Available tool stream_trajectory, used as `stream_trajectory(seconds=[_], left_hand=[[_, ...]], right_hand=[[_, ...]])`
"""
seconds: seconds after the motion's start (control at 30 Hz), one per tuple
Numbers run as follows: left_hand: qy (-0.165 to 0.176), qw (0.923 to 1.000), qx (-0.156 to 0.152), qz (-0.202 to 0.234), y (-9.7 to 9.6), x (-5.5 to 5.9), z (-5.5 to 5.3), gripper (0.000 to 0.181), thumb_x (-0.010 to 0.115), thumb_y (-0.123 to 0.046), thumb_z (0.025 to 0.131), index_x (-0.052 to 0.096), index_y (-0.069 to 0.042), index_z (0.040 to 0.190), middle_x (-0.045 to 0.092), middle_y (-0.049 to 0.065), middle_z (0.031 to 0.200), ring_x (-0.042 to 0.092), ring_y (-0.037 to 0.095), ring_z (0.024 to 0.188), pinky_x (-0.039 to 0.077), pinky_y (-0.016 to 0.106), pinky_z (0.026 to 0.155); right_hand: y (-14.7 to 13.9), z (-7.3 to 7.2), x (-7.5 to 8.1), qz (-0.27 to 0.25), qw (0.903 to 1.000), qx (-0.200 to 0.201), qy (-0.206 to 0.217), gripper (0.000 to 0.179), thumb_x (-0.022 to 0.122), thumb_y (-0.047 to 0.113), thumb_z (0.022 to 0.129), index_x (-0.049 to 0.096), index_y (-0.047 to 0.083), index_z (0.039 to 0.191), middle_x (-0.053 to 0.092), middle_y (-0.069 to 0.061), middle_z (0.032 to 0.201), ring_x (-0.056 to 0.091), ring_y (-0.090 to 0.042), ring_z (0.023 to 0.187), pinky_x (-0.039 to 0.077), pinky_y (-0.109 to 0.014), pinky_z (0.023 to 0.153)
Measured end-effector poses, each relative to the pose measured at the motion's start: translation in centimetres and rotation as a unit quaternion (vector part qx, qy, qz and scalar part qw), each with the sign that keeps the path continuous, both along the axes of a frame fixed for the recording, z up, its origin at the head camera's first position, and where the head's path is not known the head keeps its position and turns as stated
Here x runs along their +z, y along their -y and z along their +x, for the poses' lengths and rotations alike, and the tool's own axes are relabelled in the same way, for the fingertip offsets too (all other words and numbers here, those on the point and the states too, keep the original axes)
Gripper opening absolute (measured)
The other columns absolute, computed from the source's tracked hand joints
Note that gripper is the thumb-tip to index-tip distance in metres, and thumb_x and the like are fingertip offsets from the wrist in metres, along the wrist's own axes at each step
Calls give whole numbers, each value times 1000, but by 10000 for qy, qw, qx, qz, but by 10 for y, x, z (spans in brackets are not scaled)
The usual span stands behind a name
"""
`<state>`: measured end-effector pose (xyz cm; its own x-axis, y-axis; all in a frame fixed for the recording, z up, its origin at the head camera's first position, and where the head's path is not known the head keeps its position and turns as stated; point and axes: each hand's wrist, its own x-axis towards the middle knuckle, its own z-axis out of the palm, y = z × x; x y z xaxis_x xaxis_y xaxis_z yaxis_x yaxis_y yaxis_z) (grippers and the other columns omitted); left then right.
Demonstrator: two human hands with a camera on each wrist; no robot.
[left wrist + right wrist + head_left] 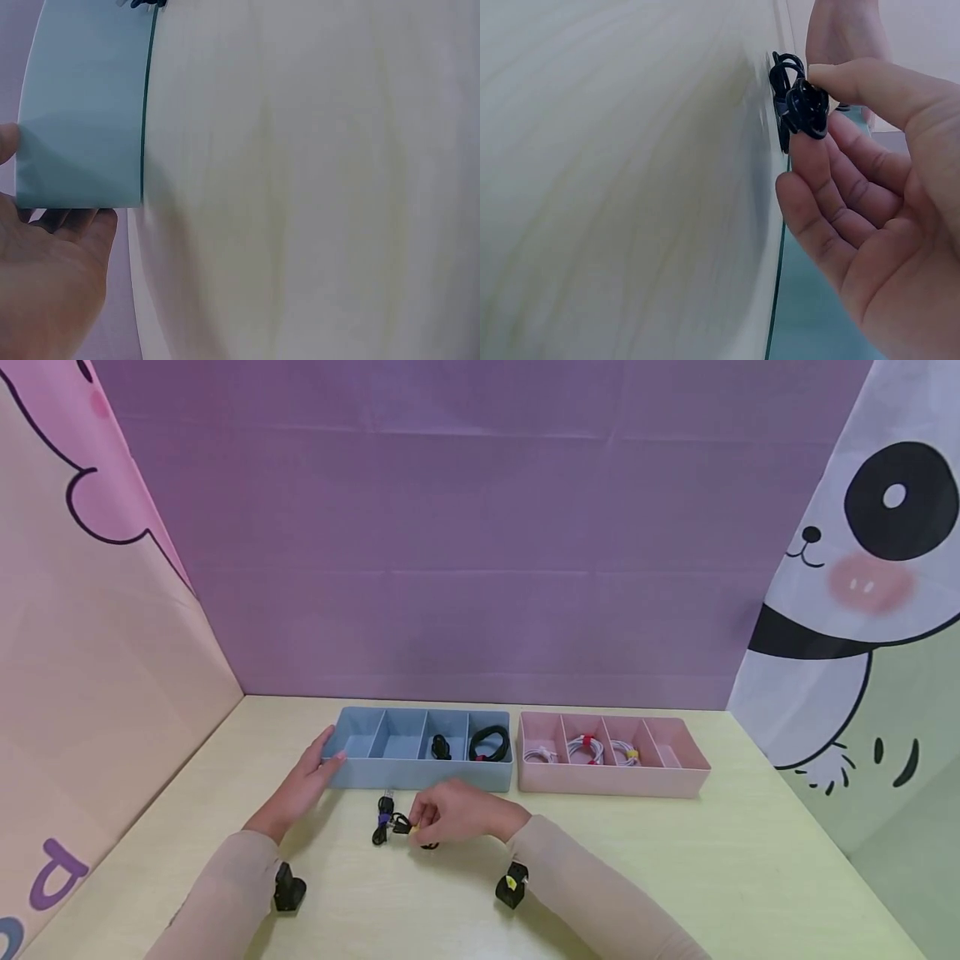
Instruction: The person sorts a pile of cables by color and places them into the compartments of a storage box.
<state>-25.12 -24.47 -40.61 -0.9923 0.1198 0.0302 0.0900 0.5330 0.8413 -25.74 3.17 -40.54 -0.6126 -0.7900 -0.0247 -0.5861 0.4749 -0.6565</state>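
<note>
My left hand (300, 787) holds the left end of a blue divided box (420, 774), its thumb at the front rim and its fingers against the end wall. In front of that box, my right hand (467, 810) pinches a bundled black cable (808, 109) with a yellow tie between thumb and fingers, low over the table. A second black cable (381, 833), tied in purple, lies just left of it with its metal plug towards the box. Inside the blue box, a small black cable bundle (440, 747) and a coiled black cable (474, 745) occupy the two right compartments.
A pink divided box (615, 782) stands right of the blue one. Three of its compartments hold white cables, among them one with red ties (596, 747) and one with a yellow tie (624, 752). A purple backdrop (480, 568) rises behind the pale table (750, 877).
</note>
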Motion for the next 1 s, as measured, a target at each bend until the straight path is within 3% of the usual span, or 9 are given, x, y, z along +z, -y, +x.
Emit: stream_trajectory(seconds=[1.0], left_hand=[[-6,10000,-4,15,0,1,-1,77,37,-41,109,-6,-1,159,-5,29,163,-1,51,148,5,69,114]], right_hand=[[4,-7,10,-941,9934,-645,-105,13,76,27,92,67,19,97,64,13,85,61,-2,79,52,-20,71]])
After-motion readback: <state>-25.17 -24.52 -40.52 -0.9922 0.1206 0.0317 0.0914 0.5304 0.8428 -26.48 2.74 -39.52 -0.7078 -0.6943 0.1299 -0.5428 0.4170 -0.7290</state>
